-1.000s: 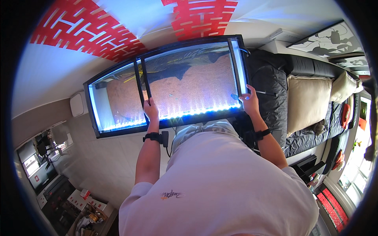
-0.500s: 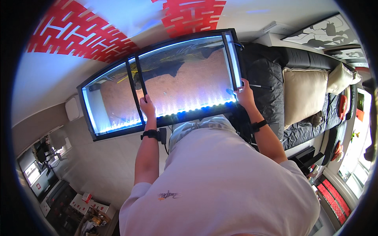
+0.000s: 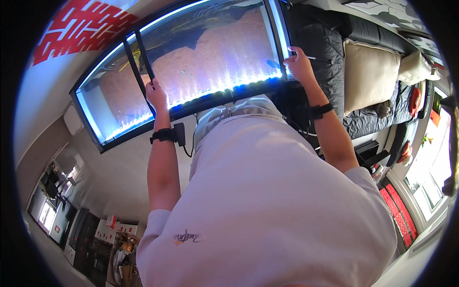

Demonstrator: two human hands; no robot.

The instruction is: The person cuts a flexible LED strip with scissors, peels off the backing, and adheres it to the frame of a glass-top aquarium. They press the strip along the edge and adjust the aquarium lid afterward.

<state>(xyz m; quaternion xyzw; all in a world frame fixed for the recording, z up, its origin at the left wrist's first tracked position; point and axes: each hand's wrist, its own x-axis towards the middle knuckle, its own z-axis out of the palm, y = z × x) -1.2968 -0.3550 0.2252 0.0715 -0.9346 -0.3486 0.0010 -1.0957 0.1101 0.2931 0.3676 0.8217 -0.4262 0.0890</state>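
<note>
A long fish tank (image 3: 215, 102) with a black rim stands before me, lit by a bright strip along its near side. Reddish-brown gravel and dark wood-like shapes show inside it. My left hand (image 3: 157, 95) is closed round the near part of a black bar (image 3: 145, 57) crossing the tank's top; a second bar runs beside it. At the right end, my right hand (image 3: 300, 66) grips the black-edged top frame (image 3: 276, 29), thumb on the inner side. Its hidden fingertips leave the exact hold unclear. A small blue piece (image 3: 272, 63) sits near that hand.
To the right is a black sofa (image 3: 318, 36) with a beige cushion (image 3: 370, 76); a thin pale rod (image 3: 319, 59) lies by my right hand. Red cut-out decorations (image 3: 81, 28) hang on the far wall. A cluttered surface (image 3: 125, 258) stands at lower left.
The whole view has shifted, so the tank and both hands appear higher in the picture. The left hand remains on the same bar, the right at the same end.
</note>
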